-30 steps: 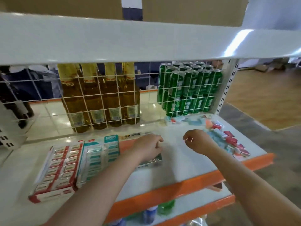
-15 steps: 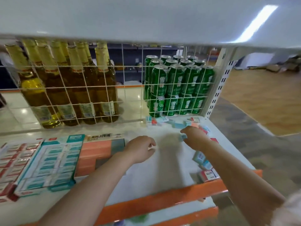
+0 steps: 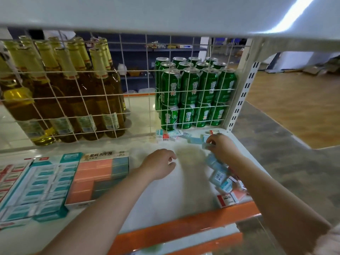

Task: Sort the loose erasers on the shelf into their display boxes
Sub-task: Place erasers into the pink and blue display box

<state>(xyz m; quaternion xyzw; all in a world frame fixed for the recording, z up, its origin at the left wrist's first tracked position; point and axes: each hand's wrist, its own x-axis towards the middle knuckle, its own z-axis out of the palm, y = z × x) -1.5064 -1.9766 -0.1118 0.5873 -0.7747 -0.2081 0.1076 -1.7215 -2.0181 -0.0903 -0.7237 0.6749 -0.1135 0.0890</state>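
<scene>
- The right hand pinches a pale blue eraser near the shelf's back right corner.
- The left hand hovers mid-shelf, fingers loosely curled, holding nothing.
- Loose erasers lie scattered along the right edge.
- Display boxes sit along the left front edge.

A single head-worn, wide-angle view is provided; no second view is supplied for overlap. The white shelf is seen from above and in front, at close range, looking forward and down. The upper shelf board fills the top of frame. Both forearms enter from the bottom edge. The wire grid back is faced directly, with floor visible at right.
</scene>
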